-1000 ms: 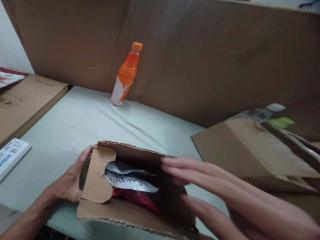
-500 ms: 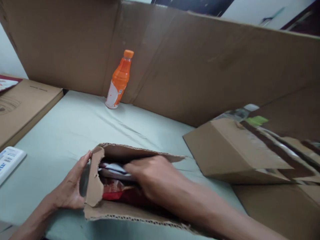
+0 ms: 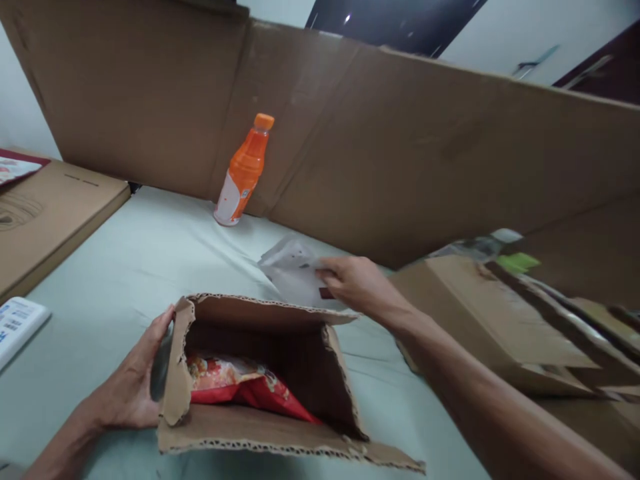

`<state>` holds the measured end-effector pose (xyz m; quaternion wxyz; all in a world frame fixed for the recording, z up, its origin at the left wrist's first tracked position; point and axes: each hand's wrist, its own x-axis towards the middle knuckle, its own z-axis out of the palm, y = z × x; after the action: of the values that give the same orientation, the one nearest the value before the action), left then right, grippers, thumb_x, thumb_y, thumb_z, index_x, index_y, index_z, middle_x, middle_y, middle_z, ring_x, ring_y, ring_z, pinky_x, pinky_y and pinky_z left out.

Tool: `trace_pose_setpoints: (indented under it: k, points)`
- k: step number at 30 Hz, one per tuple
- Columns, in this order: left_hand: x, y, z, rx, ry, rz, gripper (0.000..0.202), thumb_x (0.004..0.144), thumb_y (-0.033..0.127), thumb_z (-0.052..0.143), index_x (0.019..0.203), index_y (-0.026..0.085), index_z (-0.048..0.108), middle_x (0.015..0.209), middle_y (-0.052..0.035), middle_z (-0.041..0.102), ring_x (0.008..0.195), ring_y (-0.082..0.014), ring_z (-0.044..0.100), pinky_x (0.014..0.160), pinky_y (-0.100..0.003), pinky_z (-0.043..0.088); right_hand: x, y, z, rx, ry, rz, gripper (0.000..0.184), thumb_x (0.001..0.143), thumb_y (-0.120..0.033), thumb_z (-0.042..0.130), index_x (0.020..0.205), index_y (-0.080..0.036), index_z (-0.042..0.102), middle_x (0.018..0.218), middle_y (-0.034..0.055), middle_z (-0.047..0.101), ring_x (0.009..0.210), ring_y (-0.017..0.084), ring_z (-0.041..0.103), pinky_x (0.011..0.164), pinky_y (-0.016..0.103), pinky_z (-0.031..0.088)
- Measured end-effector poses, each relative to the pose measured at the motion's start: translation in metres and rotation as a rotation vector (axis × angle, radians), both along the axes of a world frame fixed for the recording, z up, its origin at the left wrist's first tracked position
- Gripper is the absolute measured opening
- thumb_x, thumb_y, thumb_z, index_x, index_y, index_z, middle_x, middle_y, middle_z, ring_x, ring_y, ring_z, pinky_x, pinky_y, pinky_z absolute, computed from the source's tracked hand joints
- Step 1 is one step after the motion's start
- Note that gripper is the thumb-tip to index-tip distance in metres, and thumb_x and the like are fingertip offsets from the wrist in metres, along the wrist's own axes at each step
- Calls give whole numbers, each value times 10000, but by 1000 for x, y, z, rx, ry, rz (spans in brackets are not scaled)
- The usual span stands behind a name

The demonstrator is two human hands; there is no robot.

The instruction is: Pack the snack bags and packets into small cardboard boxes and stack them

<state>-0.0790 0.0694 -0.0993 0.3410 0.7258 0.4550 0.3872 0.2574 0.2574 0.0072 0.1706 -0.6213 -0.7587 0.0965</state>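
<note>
My left hand (image 3: pixel 133 380) grips the left side of a small open cardboard box (image 3: pixel 260 437), thumb and fingers spread along its end wall. Inside the box lies a red packet with a floral-looking print (image 3: pixel 245 387). Beyond the box's far edge, my right hand (image 3: pixel 353 280) pinches a whitish, see-through plastic packet (image 3: pixel 295 273) with a dark red patch near the fingers. What the packet contains I cannot make out. An orange drink bottle (image 3: pixel 243 170) with an orange cap stands upright behind it, close to the tall cardboard panel.
A tall cardboard panel (image 3: pixel 425 147) closes off the back. At right stands a larger cardboard box (image 3: pixel 470 333) with a clear bottle and a green item behind its edge. On the left are a flat carton (image 3: pixel 60 213) and a white labelled object (image 3: pixel 23 327).
My right hand has come out of the box with the whitish packet and moved to beyond its far edge. The red packet is now in full view. My left hand stays on the box.
</note>
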Motion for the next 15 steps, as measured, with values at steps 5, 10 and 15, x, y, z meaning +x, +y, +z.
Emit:
trace_pose_setpoints:
  k: [5,10,15]
  points:
    - [-1,-1,-3,-30,-10,11,1208,756,508,860,1607,524,3,1720,-20,199,1522,-490,272,1192,-720,306,-19,8,-4,161,-48,-34,141,813,-192,599,858,-215,731,952,115,781,946,324,709,778,429,532]
    - [0,-1,-4,-41,-43,1,1136,795,509,822,1613,515,33,1718,-1,208,1521,-470,299,1211,-701,304,-30,-67,55,335,253,396,122,965,-297,625,973,-254,738,927,24,789,802,179,724,719,293,568]
    - [2,2,-1,-51,-64,1,1175,754,529,845,1611,519,40,1719,-1,206,1522,-465,300,1205,-691,317,-76,-118,55,-212,-136,925,111,931,-159,639,917,-198,742,915,39,772,771,170,712,678,261,534]
